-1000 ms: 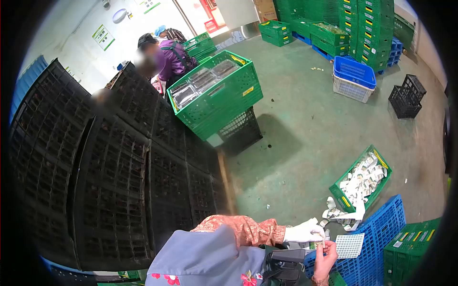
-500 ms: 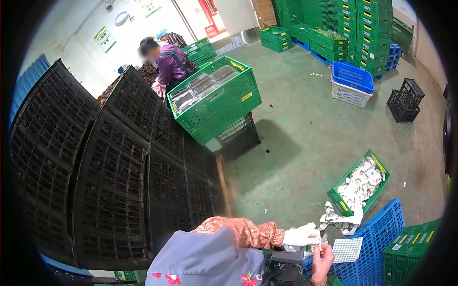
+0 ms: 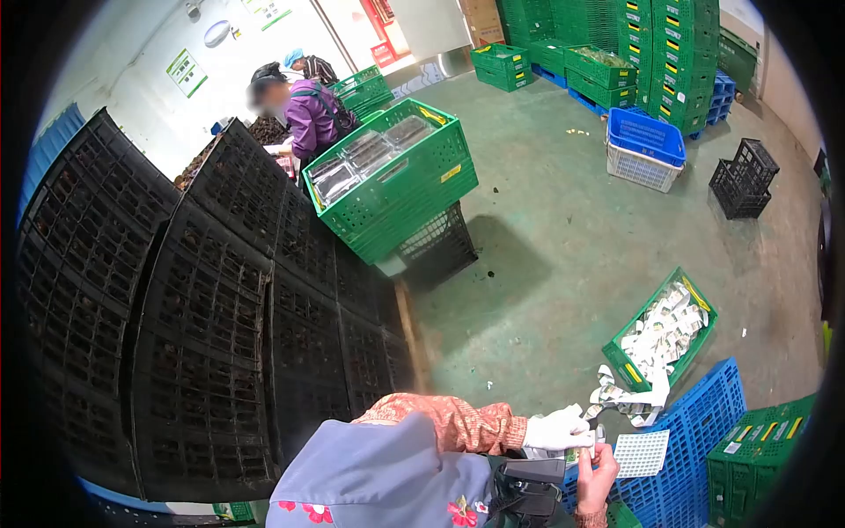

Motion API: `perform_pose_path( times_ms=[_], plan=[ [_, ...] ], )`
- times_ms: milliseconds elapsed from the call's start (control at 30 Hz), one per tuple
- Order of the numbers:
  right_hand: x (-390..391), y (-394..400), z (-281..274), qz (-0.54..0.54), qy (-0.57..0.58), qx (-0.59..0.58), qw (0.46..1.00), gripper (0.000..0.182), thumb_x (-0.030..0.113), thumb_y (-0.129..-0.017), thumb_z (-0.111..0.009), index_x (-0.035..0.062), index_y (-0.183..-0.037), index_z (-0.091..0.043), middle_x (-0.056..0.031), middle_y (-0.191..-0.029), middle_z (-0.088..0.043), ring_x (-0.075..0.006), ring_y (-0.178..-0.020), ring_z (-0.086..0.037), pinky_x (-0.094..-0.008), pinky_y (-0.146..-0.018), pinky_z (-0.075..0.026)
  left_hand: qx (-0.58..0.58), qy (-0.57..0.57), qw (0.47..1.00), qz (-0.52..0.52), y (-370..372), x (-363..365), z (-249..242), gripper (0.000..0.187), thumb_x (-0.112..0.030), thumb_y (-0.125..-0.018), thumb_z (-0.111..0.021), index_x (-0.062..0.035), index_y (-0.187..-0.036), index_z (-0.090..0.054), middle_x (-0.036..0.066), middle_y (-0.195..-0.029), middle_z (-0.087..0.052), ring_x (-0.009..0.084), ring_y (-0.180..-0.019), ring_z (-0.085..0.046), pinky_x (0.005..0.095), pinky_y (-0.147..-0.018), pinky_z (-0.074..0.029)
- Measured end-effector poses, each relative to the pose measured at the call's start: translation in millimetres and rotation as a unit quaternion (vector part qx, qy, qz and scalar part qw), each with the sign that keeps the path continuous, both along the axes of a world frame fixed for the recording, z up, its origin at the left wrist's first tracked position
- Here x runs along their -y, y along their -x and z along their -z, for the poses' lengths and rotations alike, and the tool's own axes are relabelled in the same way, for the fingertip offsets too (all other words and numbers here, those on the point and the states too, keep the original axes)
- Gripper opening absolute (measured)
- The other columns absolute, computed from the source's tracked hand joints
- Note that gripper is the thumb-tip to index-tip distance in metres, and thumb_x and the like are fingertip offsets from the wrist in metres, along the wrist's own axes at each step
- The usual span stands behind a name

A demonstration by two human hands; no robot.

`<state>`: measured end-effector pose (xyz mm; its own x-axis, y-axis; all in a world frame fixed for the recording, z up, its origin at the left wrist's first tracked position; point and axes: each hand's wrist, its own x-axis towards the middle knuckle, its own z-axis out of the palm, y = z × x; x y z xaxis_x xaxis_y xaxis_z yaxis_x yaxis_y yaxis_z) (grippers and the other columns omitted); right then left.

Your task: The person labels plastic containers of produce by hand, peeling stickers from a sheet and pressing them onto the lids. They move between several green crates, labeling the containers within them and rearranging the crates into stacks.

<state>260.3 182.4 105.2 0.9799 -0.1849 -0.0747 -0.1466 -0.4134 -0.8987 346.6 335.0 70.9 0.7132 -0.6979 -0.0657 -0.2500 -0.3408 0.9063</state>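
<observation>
My left hand [image 3: 559, 430], in a white glove, is closed with its fingertips pinching a small pale piece that looks like a label [image 3: 587, 443]. My bare right hand [image 3: 597, 480] meets it from below, finger and thumb closed at the same piece. Part of a white-and-green package [image 3: 571, 457] shows under the gloved fingers; most of it is hidden. Just right of my hands lies a white sheet of small printed stickers [image 3: 642, 454] on a blue plastic pallet [image 3: 704, 412]. A curling strip of labels [image 3: 629, 402] trails beside it.
A green crate [image 3: 627, 367] full of label strips stands beyond the pallet, with another green crate [image 3: 759, 462] to the right. Black crates [image 3: 211, 343] stack along the left. Green crates of clear packs [image 3: 400, 204] stand ahead; a person in purple [image 3: 312, 121] works behind them.
My hands stay together, with the right fingers slightly higher against the gloved fingertips. The view has shifted slightly. The person in purple has leaned a little.
</observation>
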Motion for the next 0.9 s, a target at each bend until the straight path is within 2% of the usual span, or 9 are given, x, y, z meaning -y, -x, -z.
perform_pose_path(
  times_ms=[100, 133, 333, 633, 700, 733, 833, 867, 900],
  plan=[
    [1.1, 2.2, 3.0, 0.013, -0.033, -0.006, 0.999, 0.014, 0.007, -0.085, -0.063, -0.0017, -0.079, -0.055, -0.0002, -0.062, -0.053, -0.0064, -0.055, -0.044, -0.0241, -0.050, -0.037, -0.024, -0.002, 1.000, 0.010, -1.7, 0.9, 3.7, 0.036, -0.039, -0.089, -0.056, -0.0057, -0.078, -0.059, 0.010, -0.059, -0.050, 0.0220, -0.053, -0.041, 0.0351, -0.053, -0.038],
    [1.4, 3.8, 1.7, 0.015, -0.040, -0.019, 0.999, 0.013, 0.007, -0.085, -0.063, -0.0013, -0.079, -0.055, 0.0002, -0.062, -0.053, -0.0057, -0.055, -0.044, -0.0235, -0.050, -0.036, -0.104, 0.007, 0.994, -0.014, -0.1, 2.4, -4.7, 0.049, -0.048, -0.086, -0.057, -0.0050, -0.063, -0.051, 0.014, -0.066, -0.045, 0.0245, -0.067, -0.042, 0.0401, -0.061, -0.034],
    [9.0, 8.8, 13.9, 0.063, -0.104, -0.021, 0.992, 0.008, 0.002, -0.086, -0.061, -0.0004, -0.087, -0.053, 0.0007, -0.066, -0.055, -0.0040, -0.054, -0.046, -0.0198, -0.049, -0.037, -0.164, 0.175, 0.971, 0.014, 1.5, 5.7, 8.6, 0.036, -0.032, -0.087, -0.061, -0.0059, -0.065, -0.050, 0.004, -0.059, -0.038, 0.0149, -0.058, -0.033, 0.0330, -0.057, -0.031],
    [4.3, 21.7, 4.0, 0.054, -0.017, -0.015, 0.998, 0.009, 0.004, -0.085, -0.061, -0.0020, -0.084, -0.054, -0.0007, -0.063, -0.055, -0.0054, -0.055, -0.047, -0.0219, -0.049, -0.038, -0.190, 0.031, 0.974, 0.118, 1.2, 3.1, 4.6, 0.024, -0.025, -0.091, -0.057, -0.0008, -0.090, -0.060, 0.004, -0.078, -0.056, 0.0100, -0.073, -0.046, 0.0292, -0.064, -0.042],
    [4.4, 28.0, -6.7, 0.062, 0.024, -0.008, 0.998, 0.009, 0.005, -0.085, -0.061, -0.0018, -0.084, -0.055, -0.0005, -0.063, -0.055, -0.0051, -0.054, -0.046, -0.0221, -0.049, -0.037, -0.207, 0.143, 0.965, 0.081, 14.4, 12.0, 4.0, 0.023, -0.024, -0.091, -0.057, -0.0015, -0.090, -0.059, 0.004, -0.077, -0.056, 0.0105, -0.073, -0.047, 0.0296, -0.064, -0.043],
    [0.6, 31.4, -3.8, 0.118, -0.054, 0.008, 0.992, 0.010, 0.006, -0.084, -0.062, -0.0015, -0.082, -0.056, -0.0004, -0.062, -0.054, -0.0052, -0.054, -0.044, -0.0230, -0.048, -0.037, -0.212, 0.197, 0.955, 0.062, 18.3, 15.8, 3.9, 0.022, -0.024, -0.091, -0.057, -0.0018, -0.090, -0.059, 0.004, -0.077, -0.056, 0.0107, -0.072, -0.048, 0.0297, -0.063, -0.043],
    [12.3, 54.8, -10.3, 0.143, 0.023, -0.031, 0.989, 0.012, 0.008, -0.083, -0.063, -0.0007, -0.080, -0.056, -0.0001, -0.062, -0.054, -0.0052, -0.053, -0.044, -0.0235, -0.048, -0.037, -0.176, 0.083, 0.968, 0.160, 22.9, 30.9, 27.7, 0.021, -0.022, -0.091, -0.057, -0.0020, -0.092, -0.060, 0.004, -0.081, -0.059, 0.0125, -0.075, -0.051, 0.0301, -0.065, -0.045],
    [15.8, 62.8, -11.8, 0.162, 0.036, -0.073, 0.983, 0.011, 0.007, -0.081, -0.066, -0.0024, -0.084, -0.060, -0.0096, -0.067, -0.059, -0.0158, -0.057, -0.054, -0.0300, -0.056, -0.045, -0.122, 0.056, 0.971, 0.196, 25.7, 35.9, 21.0, 0.019, -0.021, -0.091, -0.057, -0.0031, -0.095, -0.062, 0.005, -0.081, -0.060, 0.0129, -0.076, -0.052, 0.0306, -0.067, -0.046],
    [15.7, 72.3, -15.6, 0.172, 0.055, -0.061, 0.982, 0.012, 0.009, -0.082, -0.065, -0.0021, -0.083, -0.060, -0.0103, -0.066, -0.060, -0.0167, -0.057, -0.056, -0.0308, -0.056, -0.045, -0.066, 0.031, 0.971, 0.229, 27.3, 41.1, 14.2, 0.018, -0.019, -0.090, -0.057, -0.0043, -0.098, -0.063, 0.005, -0.082, -0.062, 0.0134, -0.076, -0.054, 0.0310, -0.068, -0.047]
  ],
)
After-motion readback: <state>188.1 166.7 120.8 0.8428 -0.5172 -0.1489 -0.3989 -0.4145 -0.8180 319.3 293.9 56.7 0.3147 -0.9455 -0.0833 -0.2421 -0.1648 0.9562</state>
